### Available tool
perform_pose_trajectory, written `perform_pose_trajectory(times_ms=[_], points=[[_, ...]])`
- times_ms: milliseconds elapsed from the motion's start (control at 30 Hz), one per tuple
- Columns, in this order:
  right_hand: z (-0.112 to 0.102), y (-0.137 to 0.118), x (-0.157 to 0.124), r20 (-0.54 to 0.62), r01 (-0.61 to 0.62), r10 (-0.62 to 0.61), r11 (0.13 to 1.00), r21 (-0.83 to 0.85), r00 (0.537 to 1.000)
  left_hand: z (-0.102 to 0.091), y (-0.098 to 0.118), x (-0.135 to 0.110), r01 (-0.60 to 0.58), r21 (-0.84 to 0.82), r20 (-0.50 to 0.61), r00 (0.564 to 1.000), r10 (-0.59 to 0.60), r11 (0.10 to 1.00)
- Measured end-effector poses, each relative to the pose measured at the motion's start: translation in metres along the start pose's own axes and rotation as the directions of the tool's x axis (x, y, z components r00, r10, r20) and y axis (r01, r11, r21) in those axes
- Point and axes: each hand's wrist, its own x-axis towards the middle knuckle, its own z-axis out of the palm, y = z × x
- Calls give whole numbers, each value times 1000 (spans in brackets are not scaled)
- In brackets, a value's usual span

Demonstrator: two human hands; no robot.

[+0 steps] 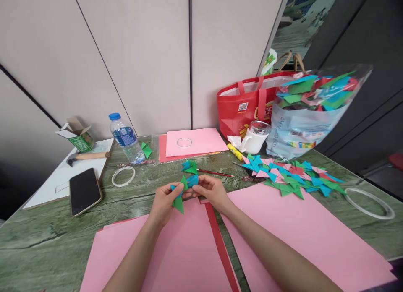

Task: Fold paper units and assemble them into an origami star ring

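Over the pink paper sheets (pixel 182 250), my left hand (pixel 163 203) pinches a green and blue folded-paper piece (pixel 178 205) between thumb and fingers. My right hand (pixel 214 192) grips the blue end of the folded paper (pixel 192 181). The two hands nearly meet, so I cannot tell whether this is one piece or two joined. Just beyond them lies another green and blue folded-paper piece (pixel 189 166), beside a red and black pencil (pixel 217 173).
A pile of folded papers (pixel 289 174) lies right, before a white mug (pixel 254 141), red bag (pixel 231 111) and filled plastic bag (pixel 302 128). Tape rolls (pixel 124 177) lie on both sides. Left are a water bottle (pixel 127 143), phone (pixel 83 193) and hammer (pixel 91 156).
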Motion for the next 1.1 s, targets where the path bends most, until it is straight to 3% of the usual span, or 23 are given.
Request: perform_pose_trajectory(times_ms=[200, 600, 867, 1100], points=[[-2, 0, 1, -142, -3, 6, 1000, 19, 990, -1, -1, -1, -1, 18, 9, 1000, 1, 1000], [-2, -1, 1, -94, 7, -4, 999, 39, 996, 0, 0, -2, -37, 4, -7, 999, 37, 999], [-1, -2, 1, -182, 60, -44, 994, 86, 982, -1, 1, -3, -54, 26, 8, 999, 54, 998], [-3, -1, 3, -167, 73, -81, 996, -53, 983, 0, 1, -3, -72, 34, 44, 997, 70, 997]])
